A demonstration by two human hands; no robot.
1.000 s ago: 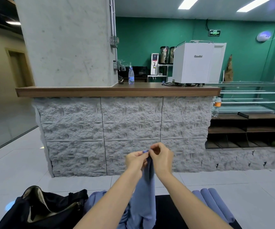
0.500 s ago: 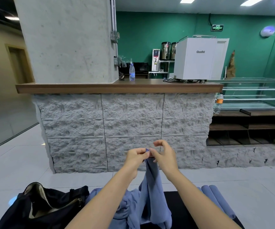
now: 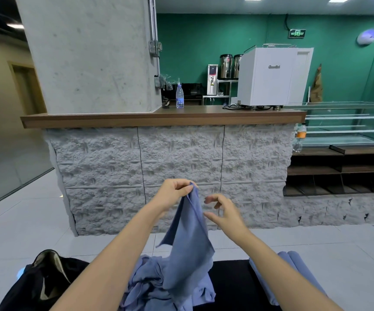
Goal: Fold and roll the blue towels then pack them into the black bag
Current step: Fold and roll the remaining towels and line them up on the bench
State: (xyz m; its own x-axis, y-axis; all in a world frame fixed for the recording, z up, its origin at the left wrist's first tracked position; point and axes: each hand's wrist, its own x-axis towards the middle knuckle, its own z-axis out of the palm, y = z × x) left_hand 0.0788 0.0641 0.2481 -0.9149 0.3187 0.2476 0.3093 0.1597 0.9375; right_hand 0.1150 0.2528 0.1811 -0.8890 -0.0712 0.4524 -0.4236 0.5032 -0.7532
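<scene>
Towel hung by one corner pinched in the left hand above the loose pile at the black mat's left edge, presumably to drape flat for folding; right hand empty, fingers spread, beside its hem; black bag open nearby.

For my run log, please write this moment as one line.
left-hand grip pinches towel corner | right-hand grip open, off towel | bag open, left | rolled towels right | towel pile below
</scene>
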